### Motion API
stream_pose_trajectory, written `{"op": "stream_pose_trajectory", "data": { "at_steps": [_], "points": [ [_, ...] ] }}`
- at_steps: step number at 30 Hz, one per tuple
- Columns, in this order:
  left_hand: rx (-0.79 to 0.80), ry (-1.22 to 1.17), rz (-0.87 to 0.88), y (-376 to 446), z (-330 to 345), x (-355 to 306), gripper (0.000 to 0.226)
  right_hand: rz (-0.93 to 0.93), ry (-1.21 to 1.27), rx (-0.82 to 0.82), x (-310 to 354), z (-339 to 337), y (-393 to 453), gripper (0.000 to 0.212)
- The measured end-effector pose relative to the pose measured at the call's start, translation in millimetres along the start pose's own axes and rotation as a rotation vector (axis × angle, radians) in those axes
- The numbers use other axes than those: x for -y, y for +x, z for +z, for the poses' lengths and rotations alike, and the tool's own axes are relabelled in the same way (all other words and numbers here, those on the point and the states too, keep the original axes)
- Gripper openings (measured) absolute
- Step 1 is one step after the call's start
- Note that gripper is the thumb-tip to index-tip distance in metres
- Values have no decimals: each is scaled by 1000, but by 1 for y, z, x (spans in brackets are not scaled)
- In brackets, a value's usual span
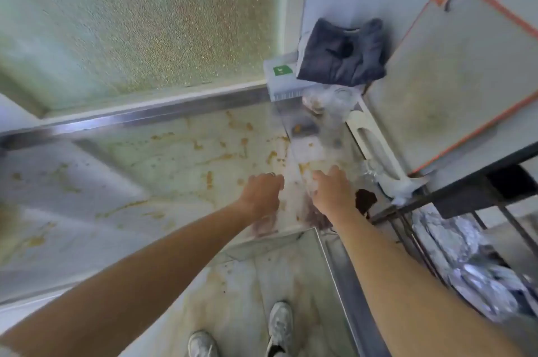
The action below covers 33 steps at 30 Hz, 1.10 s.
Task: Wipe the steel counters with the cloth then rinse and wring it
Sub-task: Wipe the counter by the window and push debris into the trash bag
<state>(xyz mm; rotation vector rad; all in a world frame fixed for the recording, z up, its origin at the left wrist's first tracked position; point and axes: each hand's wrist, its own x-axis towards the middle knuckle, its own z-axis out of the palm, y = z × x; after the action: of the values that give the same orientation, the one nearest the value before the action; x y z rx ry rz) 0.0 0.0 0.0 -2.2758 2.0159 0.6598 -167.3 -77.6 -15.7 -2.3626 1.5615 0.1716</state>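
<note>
Wiping is under way: left hand and right hand, fingers curled, are gripping the cloth; steel counter remains stained, rinsing outstanding.

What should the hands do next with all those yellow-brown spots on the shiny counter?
Probably slide the cloth away from the body, toward the splatters just beyond the knuckles. The left hand and right hand both rest on the cloth near the counter's front edge, and the stains ahead look unwiped. The picture is blurred, so the grip is unclear.
</note>
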Motion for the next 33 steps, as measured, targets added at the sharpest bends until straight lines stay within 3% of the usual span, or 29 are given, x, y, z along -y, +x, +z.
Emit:
{"op": "stream_pose_trajectory", "data": {
  "at_steps": [2, 4, 6, 8, 11, 14, 16, 18, 21, 22, 23, 24, 25, 27, 31, 33],
  "points": [
    [-3, -5, -19, 1, 6, -1, 40, 162, -100, -58, -2, 7, -7, 46],
    [-14, 10, -5, -1, 13, 0, 40, 255, -95, 24, -6, 18, -15, 54],
    [-18, 8, 9, -1, 17, 0, 40, 237, -96, 121, -12, 24, -18, 51],
    [-43, 2, 37, -1, 18, 0, 40, 204, -56, 87, -21, 26, -16, 39],
    [-44, -26, 42, 2, 19, -1, 41, 209, 45, -146, -21, 13, -11, 27],
    [-68, -53, 45, 9, 19, -4, 37, 148, 44, -477, -14, -10, -1, 28],
    [-98, -61, 41, 14, 18, -5, 36, 129, 29, -596, -11, -22, 2, 28],
    [-106, -69, 42, 18, 16, -6, 35, 132, 82, -456, -10, -21, -1, 24],
    [-69, -74, 38, 20, 18, -6, 35, 172, 147, 43, -12, 0, -6, 11],
    [-60, -69, 43, 22, 20, -7, 34, 191, 185, 113, -13, 4, -8, 18],
    [-57, -65, 46, 23, 23, -6, 33, 186, 237, 78, -14, 5, -8, 25],
    [-60, -63, 50, 26, 25, -6, 32, 173, 272, -66, -16, 6, -8, 26],
    [-69, -57, 55, 29, 26, -5, 31, 148, 239, -222, -18, 8, -6, 22],
    [-95, -17, 73, 34, 28, -4, 30, 139, 152, -345, -21, 18, -3, 21],
    [-171, 139, 113, 43, 31, -6, 34, 272, 201, 10, -18, 62, 6, 73],
    [-178, 236, 136, 51, 34, -5, 33, 296, 218, 24, -10, 82, 6, 84]
  ]
}}
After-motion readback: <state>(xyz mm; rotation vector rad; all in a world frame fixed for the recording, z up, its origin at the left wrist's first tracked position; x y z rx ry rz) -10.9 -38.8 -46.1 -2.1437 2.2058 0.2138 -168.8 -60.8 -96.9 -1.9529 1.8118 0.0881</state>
